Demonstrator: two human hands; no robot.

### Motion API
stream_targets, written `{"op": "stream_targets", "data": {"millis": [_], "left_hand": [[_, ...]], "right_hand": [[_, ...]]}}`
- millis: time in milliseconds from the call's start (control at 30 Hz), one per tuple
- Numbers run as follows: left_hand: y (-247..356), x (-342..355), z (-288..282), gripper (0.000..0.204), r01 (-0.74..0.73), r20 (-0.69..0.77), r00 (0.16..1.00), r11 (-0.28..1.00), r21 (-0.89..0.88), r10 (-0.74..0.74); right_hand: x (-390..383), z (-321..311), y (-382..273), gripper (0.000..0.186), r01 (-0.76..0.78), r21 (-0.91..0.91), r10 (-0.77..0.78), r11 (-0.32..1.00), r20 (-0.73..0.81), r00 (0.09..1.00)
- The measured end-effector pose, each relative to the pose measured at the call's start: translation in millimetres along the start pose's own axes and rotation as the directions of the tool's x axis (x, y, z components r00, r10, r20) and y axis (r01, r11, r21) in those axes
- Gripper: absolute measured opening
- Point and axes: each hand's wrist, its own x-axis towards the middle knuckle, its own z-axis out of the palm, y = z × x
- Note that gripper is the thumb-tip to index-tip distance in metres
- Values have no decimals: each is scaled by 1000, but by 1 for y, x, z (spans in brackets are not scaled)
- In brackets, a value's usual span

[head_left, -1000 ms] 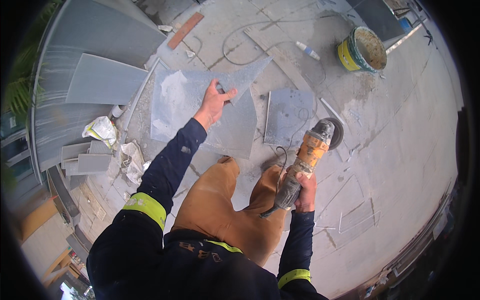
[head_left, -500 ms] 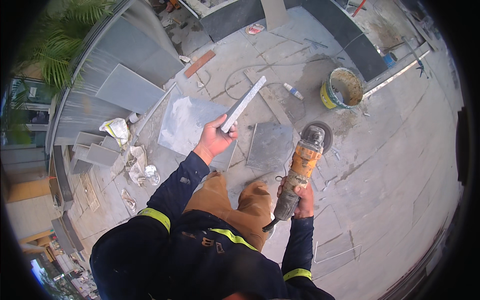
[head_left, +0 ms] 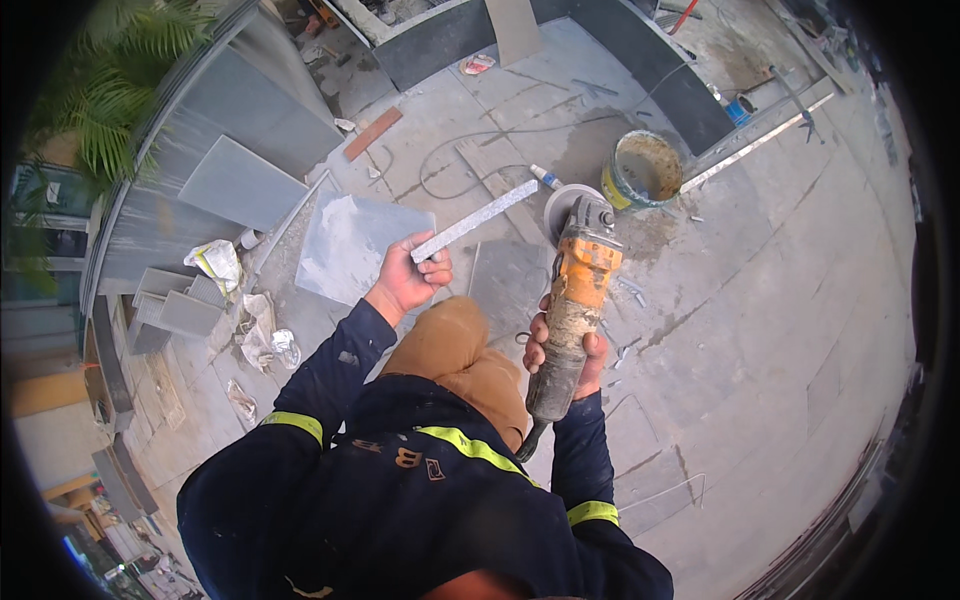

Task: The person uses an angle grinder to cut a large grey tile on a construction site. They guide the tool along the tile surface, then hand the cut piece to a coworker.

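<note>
My left hand [head_left: 411, 274] is closed round one end of a narrow grey stone strip [head_left: 478, 220], its rough pale edge facing up. The strip slants up and to the right, its far end close to the grinder's disc. In my right hand [head_left: 568, 352] is an orange, dust-caked angle grinder [head_left: 584, 268], gripped by its dark body. The disc [head_left: 568, 206] sits at the far end, to the left of the grinder's head, apart from the strip. Below the strip, a dark square tile [head_left: 505, 285] lies on the paving, partly behind my knee.
A bucket of murky water [head_left: 640, 175] stands beyond the grinder. A large grey slab [head_left: 350, 240] lies left of centre, and more slabs [head_left: 240, 180] lean on a low wall. A cable [head_left: 430, 165] and a wooden board [head_left: 497, 185] cross the floor. Small tiles [head_left: 180, 310] are stacked at left.
The stone strip has tilted lower toward the right. My right hand has brought the grinder up and left, so its disc is nearer the strip. My legs have shifted and bent closer together.
</note>
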Motion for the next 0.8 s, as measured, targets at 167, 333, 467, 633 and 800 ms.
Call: {"op": "stream_targets", "data": {"millis": [167,333,467,633,800], "left_hand": [[-7,2,14,25,60,11,998,998,-8,-60],[15,21,13,26,105,102,989,994,18,-106],[47,48,11,24,29,130,991,999,23,-31],[117,106,4,23,-284,-140,930,905,316,340],[222,161,10,53,-345,-259,740,681,646,621]], "right_hand": [[5,5,2,79,-18,35,18,999,-1,1000],[34,6,-21,78,66,-1,-66,998,-1,998],[63,2,-64,77,155,-162,-156,974,10,988],[117,-2,-112,77,236,-217,-238,947,17,971],[227,27,-174,70,272,-233,-277,934,12,961]]}}
